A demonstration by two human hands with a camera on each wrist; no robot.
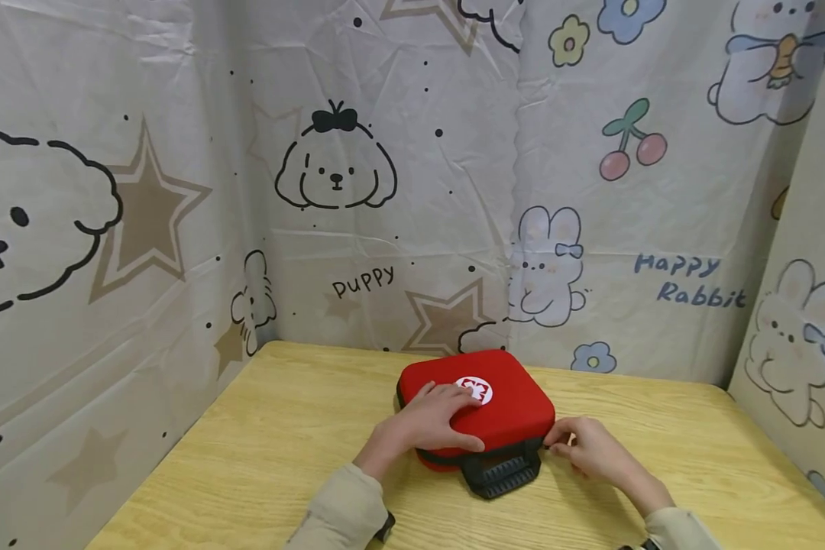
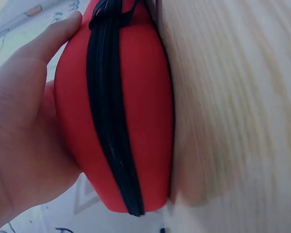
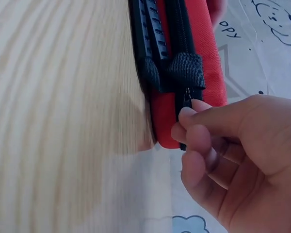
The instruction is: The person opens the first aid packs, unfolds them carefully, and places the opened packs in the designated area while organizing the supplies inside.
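Near the back edge of the table (image 1: 247, 458), room either side, the left hand (image 1: 441, 417) spreads over a red case (image 1: 512, 376) while the right hand (image 1: 587, 449) pinches its zipper pull (image 3: 187, 99).

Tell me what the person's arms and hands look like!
The left sleeve and right sleeve are plain, pale beige cloth. A small black thing peeks out beside the left one, and something dark by the right; I can't tell what. The left hand and right hand wear no gloves.
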